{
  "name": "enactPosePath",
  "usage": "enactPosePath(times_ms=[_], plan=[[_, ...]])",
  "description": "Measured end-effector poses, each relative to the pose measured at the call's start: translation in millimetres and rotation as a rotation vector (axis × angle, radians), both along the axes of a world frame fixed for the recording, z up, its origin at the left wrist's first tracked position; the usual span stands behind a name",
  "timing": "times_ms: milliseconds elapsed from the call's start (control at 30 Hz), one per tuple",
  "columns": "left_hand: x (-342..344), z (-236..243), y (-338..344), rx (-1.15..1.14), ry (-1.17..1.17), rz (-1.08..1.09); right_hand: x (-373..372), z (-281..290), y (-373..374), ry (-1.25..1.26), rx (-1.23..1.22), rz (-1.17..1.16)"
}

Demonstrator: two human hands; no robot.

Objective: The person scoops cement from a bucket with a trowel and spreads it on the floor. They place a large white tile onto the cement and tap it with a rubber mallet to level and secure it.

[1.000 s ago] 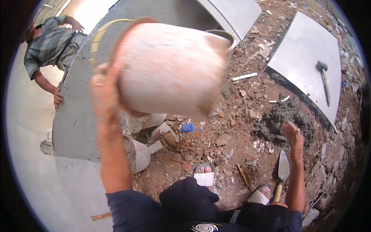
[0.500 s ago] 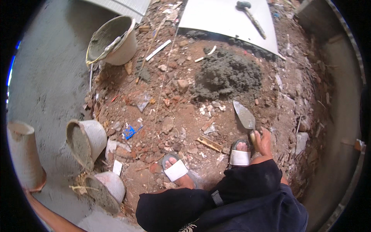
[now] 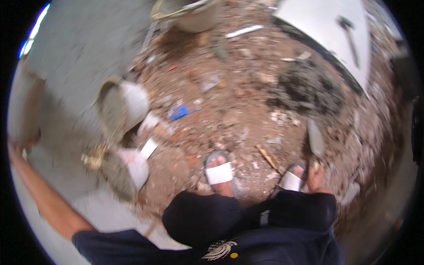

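My right hand (image 3: 315, 180) is low beside my right foot, its fingers closed round the handle of a pointed trowel (image 3: 315, 139). The trowel's blade points away from me over the rubble, close to the near edge of a dark heap of wet mortar (image 3: 308, 90). At the far left my left arm stretches out, and my left hand (image 3: 27, 140) is at the lower end of a grey cylinder (image 3: 27, 104). Motion blur hides how those fingers lie. Near that arm, two mortar-smeared buckets, one upper (image 3: 136, 104) and one lower (image 3: 133, 168), lean with their mouths toward the grey surface.
Another bucket (image 3: 198, 17) stands at the far edge. A mallet (image 3: 350, 39) lies on a white panel (image 3: 309, 20) beyond the mortar. Broken brick covers the ground, with a wooden strip (image 3: 268, 157), a blue scrap (image 3: 179, 112) and a white strip (image 3: 244, 31). A grey surface (image 3: 97, 44) runs along the left.
My view has swung left, so the ground things sit farther right and more of my left arm shows. My right hand's fingers have closed more around the trowel handle.
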State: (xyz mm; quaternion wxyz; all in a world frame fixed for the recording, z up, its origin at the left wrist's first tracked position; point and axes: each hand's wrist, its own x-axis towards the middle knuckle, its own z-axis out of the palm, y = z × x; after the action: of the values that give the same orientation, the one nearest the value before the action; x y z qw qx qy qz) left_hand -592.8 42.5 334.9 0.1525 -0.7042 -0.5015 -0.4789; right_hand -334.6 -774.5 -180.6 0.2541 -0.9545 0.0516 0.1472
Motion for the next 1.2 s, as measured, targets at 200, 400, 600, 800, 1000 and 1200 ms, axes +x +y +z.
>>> enactPosePath(times_ms=[200,400,600,800,1000,1200], plan=[[37.0,-71.1,-53.0,0.360,0.024,-0.157,3.6,5.0,-52.7,0.014,0.004,-0.090],[32.2,-305.8,-130.3,-0.413,-0.444,0.020,6.4,-3.0,-99.9,-0.005,-0.147,-0.150],[0.5,-356.9,-95.9,-0.708,-0.967,0.253,25.5,-4.5,-151.8,-0.033,-0.300,-0.226],[-18.2,-402.4,-93.6,-0.657,-0.794,0.096,105.6,30.1,-133.8,-0.343,-0.357,-0.138],[-43.7,-450.4,-51.6,-0.930,-1.625,0.073,206.2,101.8,104.0,-0.365,0.008,0.446],[-19.7,-450.4,-21.8,-0.868,-1.722,-0.141,195.7,164.0,302.6,-0.189,0.108,0.889]])
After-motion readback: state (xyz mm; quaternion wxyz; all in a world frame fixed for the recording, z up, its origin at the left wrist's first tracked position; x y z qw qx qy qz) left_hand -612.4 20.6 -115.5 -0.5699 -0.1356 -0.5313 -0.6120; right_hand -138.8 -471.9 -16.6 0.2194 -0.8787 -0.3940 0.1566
